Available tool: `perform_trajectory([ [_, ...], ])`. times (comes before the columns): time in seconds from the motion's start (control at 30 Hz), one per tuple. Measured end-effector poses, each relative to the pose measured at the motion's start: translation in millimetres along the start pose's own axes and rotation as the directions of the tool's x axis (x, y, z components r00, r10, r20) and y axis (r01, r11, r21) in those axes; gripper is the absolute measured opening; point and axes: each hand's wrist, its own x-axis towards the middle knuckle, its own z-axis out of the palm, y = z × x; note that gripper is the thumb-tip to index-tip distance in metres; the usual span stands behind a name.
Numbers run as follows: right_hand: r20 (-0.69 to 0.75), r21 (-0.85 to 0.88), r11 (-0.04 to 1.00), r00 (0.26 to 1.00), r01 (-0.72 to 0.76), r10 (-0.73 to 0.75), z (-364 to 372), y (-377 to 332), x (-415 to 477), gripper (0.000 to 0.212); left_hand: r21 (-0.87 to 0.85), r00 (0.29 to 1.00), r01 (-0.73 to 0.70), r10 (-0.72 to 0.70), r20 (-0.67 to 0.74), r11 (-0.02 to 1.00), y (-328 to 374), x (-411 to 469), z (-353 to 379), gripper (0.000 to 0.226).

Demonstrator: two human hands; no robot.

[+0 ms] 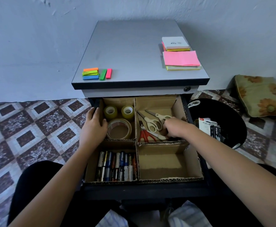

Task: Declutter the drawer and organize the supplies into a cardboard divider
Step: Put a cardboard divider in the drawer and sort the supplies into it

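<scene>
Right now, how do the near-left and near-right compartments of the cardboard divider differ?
The near-left compartment is packed with batteries lying in two rows; the near-right compartment holds nothing, its floor bare. The near-right compartment looks wider than the near-left compartment. Both are brown corrugated cardboard, open-topped, at the front of the drawer.

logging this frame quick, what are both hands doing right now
Left hand: grips the drawer's left wall.
Right hand: among the scissors, fingers curled; hold cannot be told.
</scene>
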Motion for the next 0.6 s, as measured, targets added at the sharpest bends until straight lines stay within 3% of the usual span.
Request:
perform_trajectory([
  [0.37,0.086,-0.050,0.998,0.996,-0.031,0.036,-13,-3,-4,0.024,0.006,1.000,0.003,-0.002,-0.005,1.000,1,0,0,0.057],
  [0.5,0.048,0.049,0.998,0.999,-0.026,0.024,-28,-3,-13,0.026,0.018,1.000,0.007,-0.007,0.005,1.000,-1,1,1,0.057],
  [0.6,-0.007,0.281,0.960,1.000,-0.009,0.011,-42,-1,-24,0.019,0.011,1.000,0.008,-0.008,0.007,1.000,-1,3,1,0.056],
])
